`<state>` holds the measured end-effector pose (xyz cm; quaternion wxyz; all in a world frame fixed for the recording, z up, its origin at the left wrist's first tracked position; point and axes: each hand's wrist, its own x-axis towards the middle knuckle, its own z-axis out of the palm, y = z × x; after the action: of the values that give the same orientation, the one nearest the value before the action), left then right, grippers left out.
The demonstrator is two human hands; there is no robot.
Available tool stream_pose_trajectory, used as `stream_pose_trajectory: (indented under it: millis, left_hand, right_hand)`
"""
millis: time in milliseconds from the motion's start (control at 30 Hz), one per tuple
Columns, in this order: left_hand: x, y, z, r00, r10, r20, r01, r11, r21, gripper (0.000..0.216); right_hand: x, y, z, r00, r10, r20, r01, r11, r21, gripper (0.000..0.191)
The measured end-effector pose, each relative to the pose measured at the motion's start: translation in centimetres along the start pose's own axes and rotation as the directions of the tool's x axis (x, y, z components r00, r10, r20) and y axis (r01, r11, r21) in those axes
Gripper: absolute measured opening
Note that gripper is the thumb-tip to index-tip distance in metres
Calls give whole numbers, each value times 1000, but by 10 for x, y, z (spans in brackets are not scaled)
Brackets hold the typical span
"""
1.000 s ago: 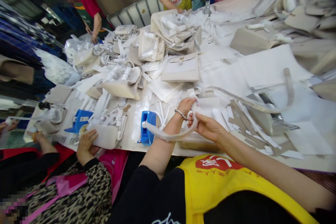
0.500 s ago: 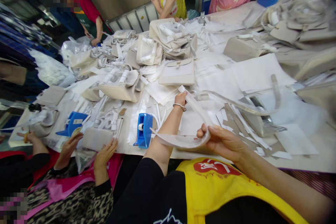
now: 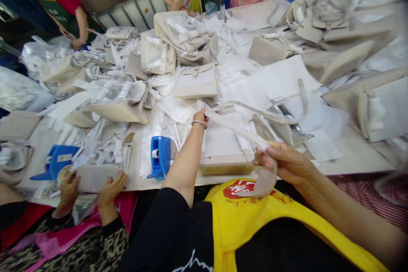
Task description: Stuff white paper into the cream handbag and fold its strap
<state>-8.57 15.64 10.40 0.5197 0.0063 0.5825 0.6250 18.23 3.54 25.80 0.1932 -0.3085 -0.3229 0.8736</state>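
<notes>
Compared with a second ago, when both hands were bunched close together over the strip just beyond the table edge, they have drawn apart. The left hand (image 3: 200,115) has moved out over the table, just beyond the flat beige bag (image 3: 223,159) lying at the near edge, and the right hand (image 3: 282,162) has come back toward the body, to the right of that bag and just above the yellow apron (image 3: 255,221). The strip (image 3: 237,129), which earlier curled in a loose loop under the left wrist, now runs in a drawn-out line from one hand to the other across the far right corner of the beige bag. It is long, narrow, whitish and see-through, flat like a ribbon, and its free end hangs in a soft curl below the right hand over the apron. The left hand is closed on the far end of the strip, fingertips pinched, a bracelet (image 3: 199,123) on its wrist. The right hand is closed around the near part, thumb on top and fingers curled under. A blue tape dispenser (image 3: 161,157) stands left of the beige bag, and a co-worker's two hands (image 3: 92,187) hold a pale pouch (image 3: 95,177) further left of it.
</notes>
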Motion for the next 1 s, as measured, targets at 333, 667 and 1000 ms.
stream_pose_trajectory:
  millis: [333,667,1000]
  left_hand:
    - [-3,25,-10,990,57,-127,-40,990,133,13]
    - [-158,75,20,331,514,792,-941,116,318,34]
    - [-162,62,34,-3,99,995,-888,-458,43,36]
  right_hand:
    - [-4,-35,3,991,-132,-36,133,991,24,24]
    - [20,-54,1,983,-184,-8,176,951,-253,24]
    - [11,-30,-10,995,62,81,-46,981,-187,28]
